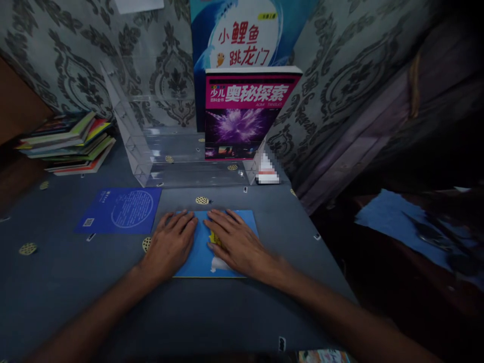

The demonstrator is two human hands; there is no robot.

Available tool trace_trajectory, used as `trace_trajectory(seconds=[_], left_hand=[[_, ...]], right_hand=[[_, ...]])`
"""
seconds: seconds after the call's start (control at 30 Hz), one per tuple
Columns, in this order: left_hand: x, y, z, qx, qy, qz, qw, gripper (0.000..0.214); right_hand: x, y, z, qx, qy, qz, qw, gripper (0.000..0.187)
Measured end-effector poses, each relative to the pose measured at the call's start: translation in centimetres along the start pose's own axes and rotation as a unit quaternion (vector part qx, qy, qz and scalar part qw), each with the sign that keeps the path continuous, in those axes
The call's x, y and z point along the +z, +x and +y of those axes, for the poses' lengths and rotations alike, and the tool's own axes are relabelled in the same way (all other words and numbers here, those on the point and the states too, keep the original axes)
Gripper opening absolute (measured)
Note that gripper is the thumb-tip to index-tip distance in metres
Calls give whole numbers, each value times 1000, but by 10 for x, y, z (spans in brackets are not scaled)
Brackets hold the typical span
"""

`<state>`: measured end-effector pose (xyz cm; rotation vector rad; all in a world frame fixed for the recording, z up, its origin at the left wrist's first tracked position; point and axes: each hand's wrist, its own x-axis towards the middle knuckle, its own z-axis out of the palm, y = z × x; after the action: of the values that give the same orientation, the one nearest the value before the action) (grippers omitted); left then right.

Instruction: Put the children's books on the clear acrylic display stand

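Observation:
A thin light-blue book (pixel 200 262) lies flat on the grey cloth-covered table (pixel 227 312), straight in front of me. My left hand (pixel 172 242) rests palm down on its left part, fingers stretched forward. My right hand (pixel 234 242) lies flat on its right part, fingers spread and covering a yellow picture. Neither hand grips anything.
A dark-blue booklet (pixel 119 210) lies left of the hands. Behind stands a clear acrylic book stand (pixel 151 151) holding a pink and purple book (pixel 242 113) and a taller blue book (pixel 242 35). A stack of books (pixel 70 143) sits far left. The table's edge drops off on the right.

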<state>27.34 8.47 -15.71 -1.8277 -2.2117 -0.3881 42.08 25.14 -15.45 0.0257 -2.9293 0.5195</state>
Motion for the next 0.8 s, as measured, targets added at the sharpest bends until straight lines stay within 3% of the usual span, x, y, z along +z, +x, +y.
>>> trace_trajectory(seconds=[0.2,0.37,0.43,0.53,0.6,0.8], left_hand=[[-1,-2,-16,-14,-51,4,999,32],[-8,-10,-24,-23,-70,-36,997,38],[-12,-16,-24,1,-72,-72,995,49],[-19,-26,-25,67,-92,-132,985,84],[-23,-30,-27,90,-103,-154,979,92],[-27,-13,-40,103,-69,-163,979,47]], right_hand=[[0,-3,5,-12,0,15,1000,47],[-1,-6,9,2,-16,19,1000,47],[-2,-6,9,4,-16,16,1000,47],[-4,-5,7,11,-20,6,1000,47],[-8,-4,5,20,-28,0,999,46],[-21,-24,-4,110,-96,0,989,43]])
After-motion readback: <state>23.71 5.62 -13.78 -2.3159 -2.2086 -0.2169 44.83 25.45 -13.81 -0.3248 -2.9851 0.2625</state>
